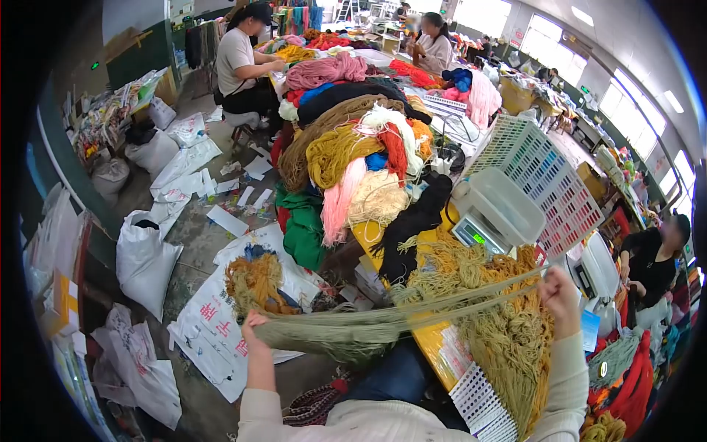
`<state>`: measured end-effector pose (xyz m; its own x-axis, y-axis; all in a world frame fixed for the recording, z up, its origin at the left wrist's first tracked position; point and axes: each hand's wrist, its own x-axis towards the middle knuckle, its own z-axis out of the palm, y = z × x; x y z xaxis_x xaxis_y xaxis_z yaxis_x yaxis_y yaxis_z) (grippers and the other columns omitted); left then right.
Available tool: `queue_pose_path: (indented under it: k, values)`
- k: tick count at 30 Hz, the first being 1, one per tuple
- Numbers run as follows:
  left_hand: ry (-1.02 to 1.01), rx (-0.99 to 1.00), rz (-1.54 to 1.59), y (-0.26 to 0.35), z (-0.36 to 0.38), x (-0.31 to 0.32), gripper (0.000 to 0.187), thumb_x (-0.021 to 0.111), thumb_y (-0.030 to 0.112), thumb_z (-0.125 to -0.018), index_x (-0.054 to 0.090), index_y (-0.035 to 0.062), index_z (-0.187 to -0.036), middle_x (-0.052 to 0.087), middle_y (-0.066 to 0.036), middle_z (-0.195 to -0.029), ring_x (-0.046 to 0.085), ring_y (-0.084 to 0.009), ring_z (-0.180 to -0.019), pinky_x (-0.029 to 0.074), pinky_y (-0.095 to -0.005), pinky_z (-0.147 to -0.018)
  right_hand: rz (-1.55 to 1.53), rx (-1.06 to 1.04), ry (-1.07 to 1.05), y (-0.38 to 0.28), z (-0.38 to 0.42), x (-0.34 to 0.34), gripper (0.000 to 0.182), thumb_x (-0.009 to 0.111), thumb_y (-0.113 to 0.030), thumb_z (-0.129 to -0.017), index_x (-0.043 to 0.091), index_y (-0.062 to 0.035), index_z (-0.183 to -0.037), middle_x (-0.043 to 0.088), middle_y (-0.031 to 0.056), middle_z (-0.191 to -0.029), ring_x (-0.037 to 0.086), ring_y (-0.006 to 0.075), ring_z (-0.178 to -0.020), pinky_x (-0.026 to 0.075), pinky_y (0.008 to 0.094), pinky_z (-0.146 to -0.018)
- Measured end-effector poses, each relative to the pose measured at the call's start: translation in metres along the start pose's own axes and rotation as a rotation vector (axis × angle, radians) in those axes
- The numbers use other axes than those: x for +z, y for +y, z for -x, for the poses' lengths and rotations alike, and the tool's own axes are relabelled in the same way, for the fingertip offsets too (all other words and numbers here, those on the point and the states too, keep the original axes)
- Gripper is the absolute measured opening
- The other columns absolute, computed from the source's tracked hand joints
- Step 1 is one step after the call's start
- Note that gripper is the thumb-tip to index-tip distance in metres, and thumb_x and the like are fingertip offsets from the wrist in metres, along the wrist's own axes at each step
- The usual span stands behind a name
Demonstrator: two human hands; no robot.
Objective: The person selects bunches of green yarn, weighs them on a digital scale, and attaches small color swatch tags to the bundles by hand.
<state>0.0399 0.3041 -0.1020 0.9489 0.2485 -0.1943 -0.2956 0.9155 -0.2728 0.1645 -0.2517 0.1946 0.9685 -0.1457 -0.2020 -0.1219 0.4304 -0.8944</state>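
Note:
A skein of pale olive-green yarn (353, 328) is stretched across in front of me, its strands slightly blurred. My left hand (255, 330) is closed round its left end, over the floor beside the table. At the right, my right hand (560, 295) is raised, with fingers closed on the other end, where the strands narrow. Beneath the stretched yarn, a heap of mustard and olive yarn (508, 335) lies on the yellow tabletop (434, 346). A digital scale (475, 234) with a clear plastic tub (504, 202) on it stands just beyond this heap.
A white plastic basket (541, 180) stands tilted behind the scale. Piled skeins (346, 144) in many colours cover the table further back. White sacks (147, 261) and paper scraps litter the floor at left. Several people sit at work, one (247, 62) at the far left.

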Motion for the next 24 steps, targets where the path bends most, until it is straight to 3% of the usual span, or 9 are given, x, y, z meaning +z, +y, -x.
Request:
queue_pose_path:
  k: [3, 5, 9, 10, 15, 17, 19, 20, 24]
  values:
    - [0.323, 0.365, -0.201, 0.072, 0.011, -0.022, 0.016, 0.041, 0.010, -0.075, 0.039, 0.0099, -0.060, 0.040, 0.004, -0.050, 0.040, -0.0088, -0.043, 0.037, -0.0246, -0.046, -0.064, -0.163, 0.126, -0.045, -0.035, -0.027, 0.011, 0.048, -0.008, -0.077, 0.046, -0.0065, -0.067, 0.027, -0.0052, -0.047, 0.027, 0.0071, -0.039, 0.044, 0.0270, -0.056]
    - [0.465, 0.727, -0.735, 0.123, 0.017, -0.037, 0.017, 0.042, 0.013, -0.076, 0.038, 0.0104, -0.059, 0.039, 0.002, -0.051, 0.040, -0.0138, -0.044, 0.039, -0.0289, -0.049, -0.040, -0.316, 0.059, -0.094, -0.070, -0.079, 0.010, 0.047, -0.008, -0.079, 0.046, -0.0055, -0.070, 0.025, -0.0047, -0.047, 0.026, 0.0069, -0.039, 0.045, 0.0286, -0.064]
    - [0.775, 0.991, -0.653, 0.210, 0.044, -0.026, 0.022, 0.043, 0.021, -0.079, 0.038, 0.0129, -0.060, 0.041, 0.000, -0.055, 0.044, -0.0168, -0.052, 0.040, -0.0327, -0.054, -0.118, -0.521, 0.009, -0.175, -0.090, -0.101, 0.011, 0.048, -0.009, -0.080, 0.046, -0.0059, -0.070, 0.024, -0.0042, -0.048, 0.025, 0.0062, -0.040, 0.044, 0.0282, -0.070]
    - [0.797, 1.091, -0.675, 0.239, 0.052, -0.029, 0.016, 0.041, 0.020, -0.074, 0.045, 0.0100, -0.061, 0.047, -0.005, -0.070, 0.050, -0.0222, -0.070, 0.044, -0.0346, -0.067, -0.163, -0.504, -0.095, -0.182, -0.086, -0.086, 0.010, 0.048, -0.009, -0.080, 0.046, -0.0062, -0.070, 0.024, -0.0042, -0.048, 0.025, 0.0061, -0.040, 0.044, 0.0270, -0.071]
    - [0.552, 0.759, -0.580, 0.224, 0.066, -0.085, 0.012, 0.046, 0.023, -0.075, 0.045, 0.0123, -0.070, 0.047, 0.000, -0.072, 0.049, -0.0173, -0.065, 0.043, -0.0324, -0.067, 0.424, -0.211, -0.175, -0.107, -0.033, 0.076, 0.013, 0.049, -0.014, -0.078, 0.048, -0.0046, -0.070, 0.046, 0.0001, -0.053, 0.048, 0.0090, -0.047, 0.042, 0.0216, -0.046]
    - [0.626, 0.551, -0.651, 0.118, 0.066, -0.036, 0.007, 0.044, 0.019, -0.075, 0.046, 0.0126, -0.074, 0.045, 0.001, -0.066, 0.048, -0.0145, -0.058, 0.043, -0.0310, -0.059, 0.516, -0.269, -0.459, -0.112, -0.026, 0.113, 0.017, 0.045, -0.017, -0.080, 0.049, -0.0022, -0.073, 0.050, 0.0041, -0.057, 0.052, 0.0116, -0.052, 0.043, 0.0219, -0.048]
    - [0.413, 0.322, -0.559, 0.120, 0.069, -0.072, 0.009, 0.043, 0.019, -0.077, 0.048, 0.0120, -0.080, 0.040, 0.005, -0.055, 0.043, -0.0108, -0.046, 0.041, -0.0289, -0.048, 0.471, -0.363, -0.397, -0.148, -0.080, 0.091, 0.019, 0.041, -0.016, -0.082, 0.048, -0.0005, -0.075, 0.052, 0.0082, -0.067, 0.053, 0.0158, -0.060, 0.045, 0.0223, -0.058]
    - [0.658, 0.471, -0.575, 0.035, 0.066, -0.007, 0.011, 0.043, 0.018, -0.079, 0.048, 0.0121, -0.072, 0.033, 0.008, -0.046, 0.035, -0.0055, -0.038, 0.035, -0.0224, -0.039, 0.363, -0.365, -0.432, -0.162, -0.094, 0.090, 0.017, 0.040, -0.015, -0.082, 0.048, -0.0013, -0.075, 0.053, 0.0080, -0.070, 0.053, 0.0157, -0.061, 0.046, 0.0236, -0.060]
    - [0.583, 0.246, -0.431, 0.029, 0.070, -0.015, 0.020, 0.042, 0.015, -0.081, 0.042, 0.0110, -0.062, 0.033, 0.007, -0.043, 0.033, -0.0029, -0.035, 0.031, -0.0164, -0.035, 0.377, -0.461, 0.037, -0.224, -0.161, 0.029, 0.016, 0.044, -0.014, -0.079, 0.051, -0.0014, -0.074, 0.051, 0.0064, -0.063, 0.052, 0.0152, -0.059, 0.046, 0.0271, -0.057]
